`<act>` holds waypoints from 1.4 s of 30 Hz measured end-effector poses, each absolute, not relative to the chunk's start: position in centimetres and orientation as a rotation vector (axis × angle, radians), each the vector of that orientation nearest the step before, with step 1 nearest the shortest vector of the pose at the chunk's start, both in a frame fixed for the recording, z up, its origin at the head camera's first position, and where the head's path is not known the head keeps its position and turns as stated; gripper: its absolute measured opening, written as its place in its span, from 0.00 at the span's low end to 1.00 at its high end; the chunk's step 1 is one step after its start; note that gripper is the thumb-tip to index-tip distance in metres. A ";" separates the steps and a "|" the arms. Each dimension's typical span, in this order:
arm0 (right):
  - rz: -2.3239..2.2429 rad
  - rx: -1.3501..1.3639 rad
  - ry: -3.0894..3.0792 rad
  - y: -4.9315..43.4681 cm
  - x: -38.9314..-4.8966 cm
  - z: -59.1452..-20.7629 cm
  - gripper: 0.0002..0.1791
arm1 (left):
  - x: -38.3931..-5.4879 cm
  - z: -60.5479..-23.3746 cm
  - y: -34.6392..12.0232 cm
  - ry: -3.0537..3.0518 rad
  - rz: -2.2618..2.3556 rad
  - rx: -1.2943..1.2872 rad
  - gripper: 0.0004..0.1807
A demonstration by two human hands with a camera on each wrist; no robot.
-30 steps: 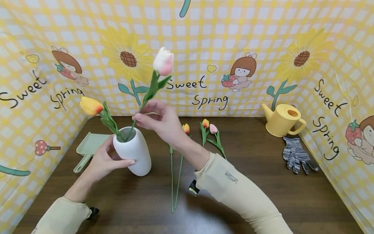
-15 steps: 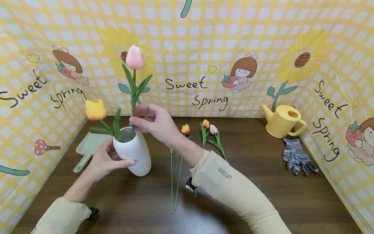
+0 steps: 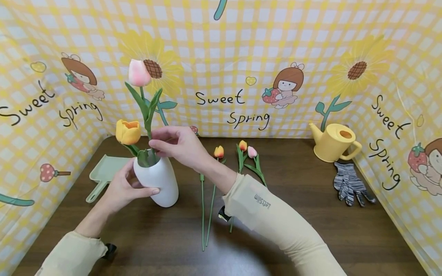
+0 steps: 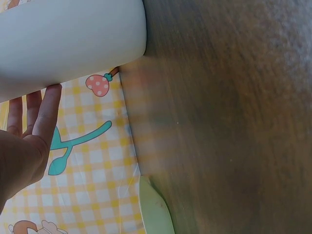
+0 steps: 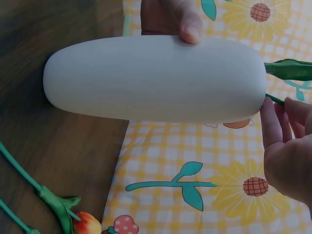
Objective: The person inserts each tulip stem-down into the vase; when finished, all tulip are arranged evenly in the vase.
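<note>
A white vase (image 3: 157, 184) stands on the dark wooden table. My left hand (image 3: 122, 188) grips its side, thumb across the front; in the left wrist view the fingers (image 4: 48, 114) touch the vase wall. A yellow tulip (image 3: 128, 132) leans out over the vase's left rim. Above the mouth rises a pink tulip (image 3: 139, 73), its lower stem inside the vase. My right hand (image 3: 181, 145) pinches that stem between thumb and fingers, right at the rim. In the right wrist view the pinched stem (image 5: 274, 99) enters the vase (image 5: 156, 80); the stem ends are hidden inside.
Orange-yellow tulips (image 3: 219, 152) and a smaller-looking pink tulip (image 3: 252, 152) lie mid-table, partly under my right forearm. A light green dustpan (image 3: 103, 170) lies left of the vase. At the right are a yellow watering can (image 3: 333, 142) and a grey knit glove (image 3: 350, 184). Checked cloth walls surround the table.
My right hand has brought the pink tulip left and down, its stem now deeper in the vase. The yellow tulip has swung right and turned. My left hand keeps its grip on the vase.
</note>
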State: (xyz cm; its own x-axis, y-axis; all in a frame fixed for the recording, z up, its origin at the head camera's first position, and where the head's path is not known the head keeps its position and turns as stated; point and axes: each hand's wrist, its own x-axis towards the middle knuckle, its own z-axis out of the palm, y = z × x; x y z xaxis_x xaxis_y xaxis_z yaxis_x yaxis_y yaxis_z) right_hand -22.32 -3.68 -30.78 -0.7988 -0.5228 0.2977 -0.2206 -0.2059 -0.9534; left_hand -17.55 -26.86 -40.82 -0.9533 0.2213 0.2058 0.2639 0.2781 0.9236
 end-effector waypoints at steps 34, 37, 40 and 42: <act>-1.832 -1.132 2.078 -3.1 -22.7 -30.8 0.12 | -17.5 -40.9 -27.0 -2.542 -1.646 -0.469 0.49; -1.975 -1.046 1.893 -3.0 -22.5 -30.8 0.14 | -17.5 -40.9 -27.0 -2.543 -1.636 -0.462 0.48; -2.085 -0.990 1.747 -2.7 -22.3 -30.4 0.15 | -17.6 -40.9 -27.0 -2.543 -1.627 -0.459 0.47; -2.119 -0.980 1.699 -2.4 -22.2 -30.1 0.15 | -17.6 -40.9 -27.0 -2.544 -1.621 -0.455 0.47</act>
State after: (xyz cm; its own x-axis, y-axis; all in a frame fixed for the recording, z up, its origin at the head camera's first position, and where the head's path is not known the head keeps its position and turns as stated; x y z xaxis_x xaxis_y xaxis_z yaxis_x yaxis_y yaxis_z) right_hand -22.22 -2.37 -30.08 -0.7411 -0.5778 0.3418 -0.2079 -0.2865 -0.9352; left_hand -17.60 -27.03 -40.94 -0.9514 0.2004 0.2337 0.2965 0.3923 0.8707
